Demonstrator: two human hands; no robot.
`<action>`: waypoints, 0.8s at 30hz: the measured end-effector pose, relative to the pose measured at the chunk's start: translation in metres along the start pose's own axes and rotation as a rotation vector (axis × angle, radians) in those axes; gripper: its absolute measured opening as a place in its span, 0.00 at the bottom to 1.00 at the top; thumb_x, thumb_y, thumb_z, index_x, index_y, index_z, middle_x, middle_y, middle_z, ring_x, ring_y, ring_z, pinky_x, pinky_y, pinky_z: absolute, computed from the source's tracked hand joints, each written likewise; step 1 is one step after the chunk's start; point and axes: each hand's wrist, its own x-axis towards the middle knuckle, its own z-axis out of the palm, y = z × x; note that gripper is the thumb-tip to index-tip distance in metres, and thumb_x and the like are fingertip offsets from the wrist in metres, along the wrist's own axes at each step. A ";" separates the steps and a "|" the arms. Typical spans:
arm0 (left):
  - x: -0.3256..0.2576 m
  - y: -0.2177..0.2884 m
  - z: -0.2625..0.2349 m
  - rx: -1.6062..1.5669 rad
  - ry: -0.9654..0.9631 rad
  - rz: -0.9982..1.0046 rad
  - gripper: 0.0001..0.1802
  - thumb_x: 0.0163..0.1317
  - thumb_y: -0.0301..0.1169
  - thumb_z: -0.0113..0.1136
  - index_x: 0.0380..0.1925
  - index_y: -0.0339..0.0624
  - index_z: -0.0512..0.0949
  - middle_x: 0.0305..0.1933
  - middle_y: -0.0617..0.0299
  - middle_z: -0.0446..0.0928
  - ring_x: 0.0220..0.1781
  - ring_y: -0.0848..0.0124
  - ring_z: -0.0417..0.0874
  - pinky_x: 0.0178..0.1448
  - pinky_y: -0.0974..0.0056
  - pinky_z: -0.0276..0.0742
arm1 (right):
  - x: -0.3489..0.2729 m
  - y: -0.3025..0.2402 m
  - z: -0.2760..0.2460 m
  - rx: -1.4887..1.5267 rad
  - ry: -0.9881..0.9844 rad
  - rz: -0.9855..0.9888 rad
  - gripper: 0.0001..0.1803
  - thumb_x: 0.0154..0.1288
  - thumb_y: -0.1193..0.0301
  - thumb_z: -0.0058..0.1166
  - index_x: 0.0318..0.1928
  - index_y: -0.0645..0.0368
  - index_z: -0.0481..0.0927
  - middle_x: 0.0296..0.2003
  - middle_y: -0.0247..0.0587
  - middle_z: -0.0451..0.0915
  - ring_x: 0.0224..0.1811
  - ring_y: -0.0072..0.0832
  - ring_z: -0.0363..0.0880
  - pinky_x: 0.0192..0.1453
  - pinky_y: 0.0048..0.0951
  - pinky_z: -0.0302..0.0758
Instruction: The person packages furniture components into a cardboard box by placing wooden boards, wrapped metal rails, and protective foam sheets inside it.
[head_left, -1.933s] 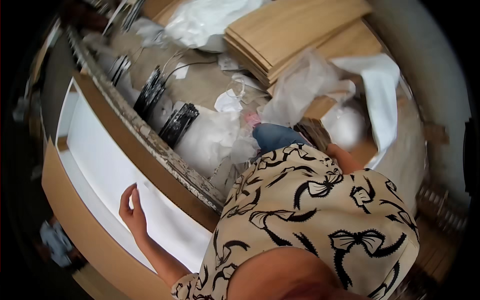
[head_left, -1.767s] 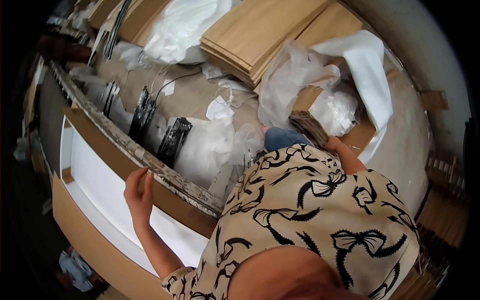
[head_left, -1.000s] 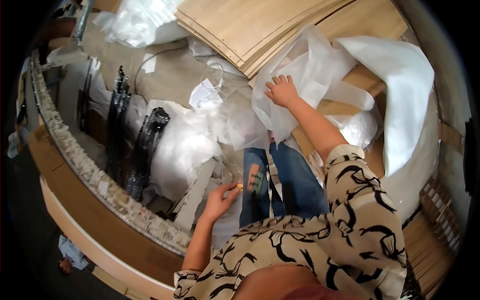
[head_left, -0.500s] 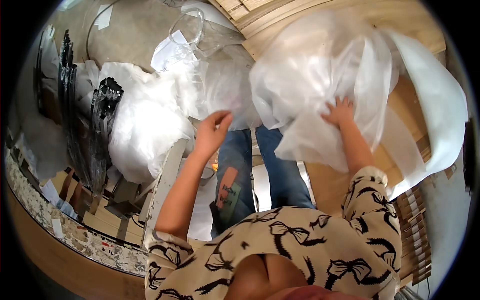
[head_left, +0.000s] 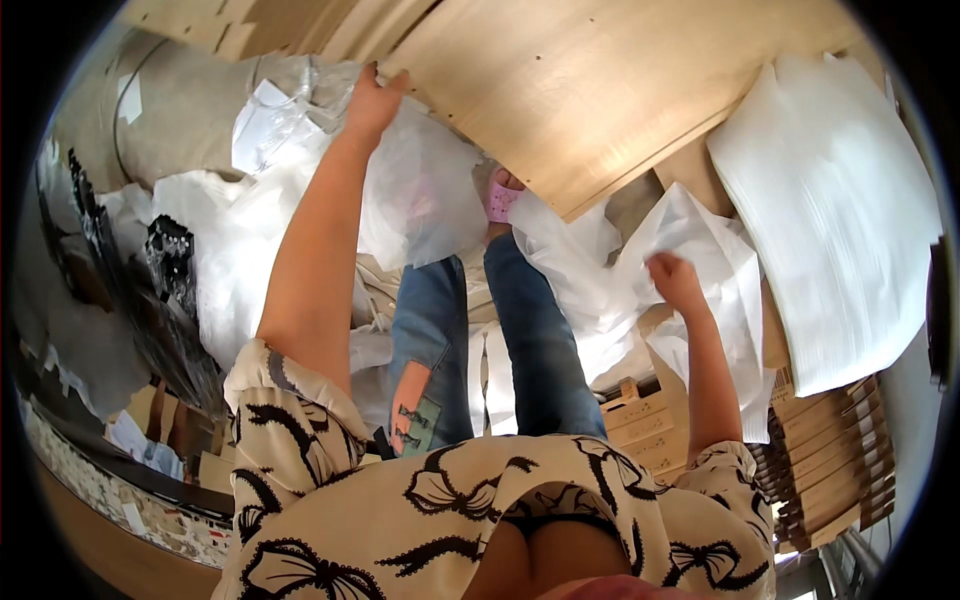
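Observation:
My left hand [head_left: 374,108] reaches far forward, its slightly blurred fingers closed at the left edge of a wide pale wooden board [head_left: 590,80]. Below that hand bunches translucent white plastic film [head_left: 425,180]. Over on the right, my right hand [head_left: 676,281] is closed like a fist on a crumpled white plastic sheet [head_left: 690,235], which hangs in folds around it. The fingertips there are turned away from view. A near corner of the board points down toward the space between my hands.
At right lies a stack of white foam sheets [head_left: 830,230], above stacked brown slats [head_left: 830,450]. Black strips wrapped in film [head_left: 140,270] stand at left beside a heap of white plastic [head_left: 235,250]. My foot in a pink sandal [head_left: 500,200] is near the board's corner.
My left hand has gone forward to the board. My right hand has drawn back and closed. The billowing plastic has collapsed and come nearer, uncovering the board, and the view has shifted.

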 end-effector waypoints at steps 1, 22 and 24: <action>0.005 0.012 0.013 -0.095 -0.048 -0.164 0.31 0.52 0.41 0.57 0.50 0.27 0.65 0.42 0.45 0.73 0.44 0.58 0.74 0.47 0.63 0.68 | 0.015 -0.011 0.001 0.255 0.121 0.097 0.19 0.60 0.60 0.41 0.24 0.63 0.75 0.21 0.45 0.77 0.23 0.35 0.76 0.28 0.32 0.70; -0.058 0.015 0.040 0.189 -0.007 0.191 0.37 0.55 0.44 0.56 0.62 0.46 0.53 0.66 0.37 0.41 0.68 0.49 0.47 0.61 0.57 0.59 | 0.094 -0.023 0.087 1.378 0.415 0.596 0.33 0.65 0.51 0.35 0.59 0.66 0.57 0.54 0.47 0.65 0.55 0.39 0.66 0.55 0.41 0.66; -0.066 0.020 0.031 0.185 0.054 0.294 0.36 0.55 0.39 0.58 0.61 0.45 0.55 0.66 0.42 0.46 0.65 0.55 0.56 0.58 0.60 0.63 | 0.084 -0.032 0.085 1.258 0.445 0.608 0.35 0.65 0.48 0.30 0.59 0.67 0.56 0.54 0.47 0.64 0.55 0.39 0.65 0.55 0.42 0.65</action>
